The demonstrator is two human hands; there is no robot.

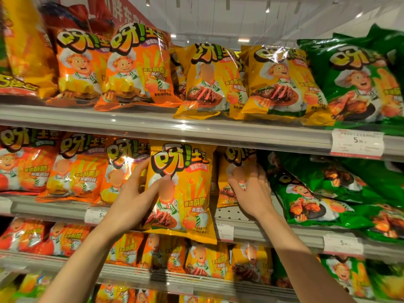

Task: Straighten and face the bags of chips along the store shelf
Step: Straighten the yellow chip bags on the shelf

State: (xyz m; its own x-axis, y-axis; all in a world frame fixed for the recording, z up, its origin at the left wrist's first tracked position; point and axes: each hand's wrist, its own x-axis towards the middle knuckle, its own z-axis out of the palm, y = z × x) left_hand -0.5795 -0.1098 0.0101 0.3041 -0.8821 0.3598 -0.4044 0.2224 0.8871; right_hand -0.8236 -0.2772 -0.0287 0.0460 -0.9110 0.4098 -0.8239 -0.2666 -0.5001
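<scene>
Head view looks at a store shelf (pixel 273 231) stacked with bags of chips. Left hand (pixel 133 200) grips a yellow bag (pixel 185 193) along that bag's left edge, thumb laid across the front, fingers curled round behind. This bag stands upright and faces out, its lower edge hanging over the shelf's front rail.

Right hand (pixel 251 189) is just to the right of that bag and grasps a second yellow bag (pixel 234 169), which sits further back on the same shelf; the fingers curl over its front and right side. Between the two hands a strip of bare perforated shelf shows below the second bag.

Left of the left hand stand orange bags (pixel 80 167) in a row, upright. Right of the right hand lie green bags (pixel 312 202), tilted and slumped on one another. Above both hands, on the next shelf up, more yellow bags (pixel 218 79) lean behind a clear rail. A price tag (pixel 357 145) hangs up and to the right of the right hand.
</scene>
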